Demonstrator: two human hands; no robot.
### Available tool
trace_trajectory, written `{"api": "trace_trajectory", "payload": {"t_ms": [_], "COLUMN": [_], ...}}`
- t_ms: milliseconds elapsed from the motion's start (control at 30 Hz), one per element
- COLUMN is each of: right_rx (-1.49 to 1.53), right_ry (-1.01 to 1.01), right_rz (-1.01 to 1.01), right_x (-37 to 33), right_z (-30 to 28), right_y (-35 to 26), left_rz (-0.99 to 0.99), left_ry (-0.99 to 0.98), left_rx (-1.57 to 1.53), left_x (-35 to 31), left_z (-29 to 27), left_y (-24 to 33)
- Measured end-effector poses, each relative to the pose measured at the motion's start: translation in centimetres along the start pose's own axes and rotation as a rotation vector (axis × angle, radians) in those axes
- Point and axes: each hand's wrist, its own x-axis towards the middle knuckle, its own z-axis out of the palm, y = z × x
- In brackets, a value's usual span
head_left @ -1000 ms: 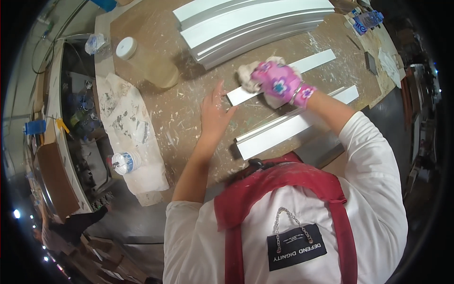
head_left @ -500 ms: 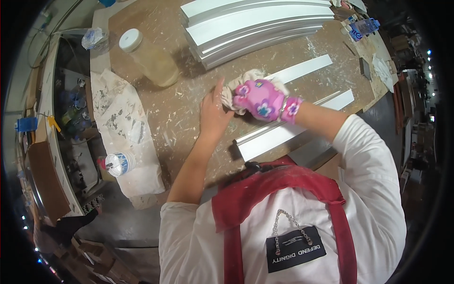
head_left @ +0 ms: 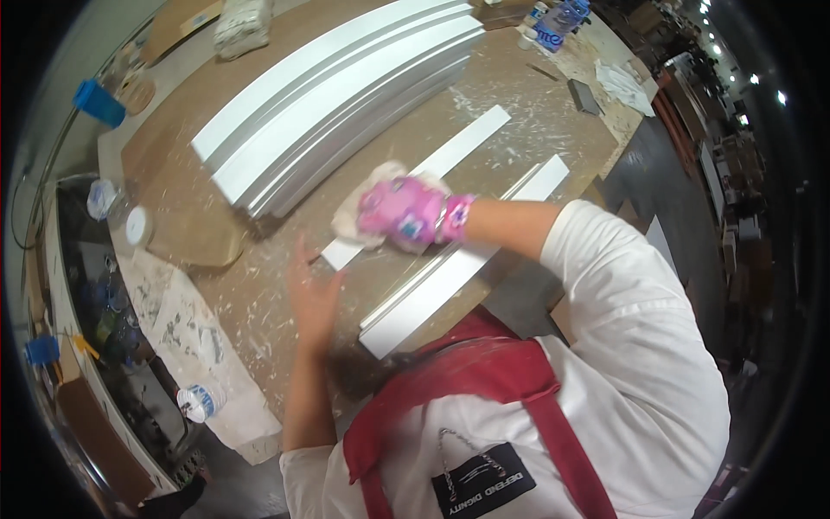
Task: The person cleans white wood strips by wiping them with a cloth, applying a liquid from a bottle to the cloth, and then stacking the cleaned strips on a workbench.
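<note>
My right hand (head_left: 406, 210), in a pink flowered glove, presses a bunched cream cloth (head_left: 350, 216) onto a narrow white strip (head_left: 462, 143) lying on the worktable. The fingers are closed over the cloth. My left hand (head_left: 313, 298) is bare, its thumb and fingers spread, beside the near left end of that strip; it holds nothing, and I cannot tell whether it touches the strip. Nearer to me lies a wider white moulding (head_left: 471, 277) with a ridged edge, under my right forearm. Beyond both hands stands a stack of long white mouldings (head_left: 337, 104).
A large lidded jar (head_left: 201, 235) of cloudy liquid is at the left. Near it are a stained cloth sheet (head_left: 194, 333), a white tub (head_left: 201, 401) and a blue container (head_left: 99, 104). A dark block (head_left: 584, 97), water bottle (head_left: 566, 19) and white rag (head_left: 624, 88) sit far right.
My left hand has come away from the cloth and opened at the strip's end. My right hand has slid the cloth left along the strip. The view has turned and shifted.
</note>
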Motion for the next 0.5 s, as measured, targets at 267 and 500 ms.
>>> {"api": "trace_trajectory", "payload": {"t_ms": [267,500], "right_rx": [-0.169,0.023], "right_ry": [-0.015,0.302], "right_rz": [0.966,0.526], "right_x": [-16.2,-18.6], "right_z": [-1.2,-3.7], "right_y": [26.2,28.7], "left_rz": [-0.019,-0.022], "left_ry": [-0.003,-0.033], "left_rx": [0.156,0.214], "left_x": [0.1,0.2], "left_z": [-0.3,-0.7], "left_y": [0.5,1.7]}}
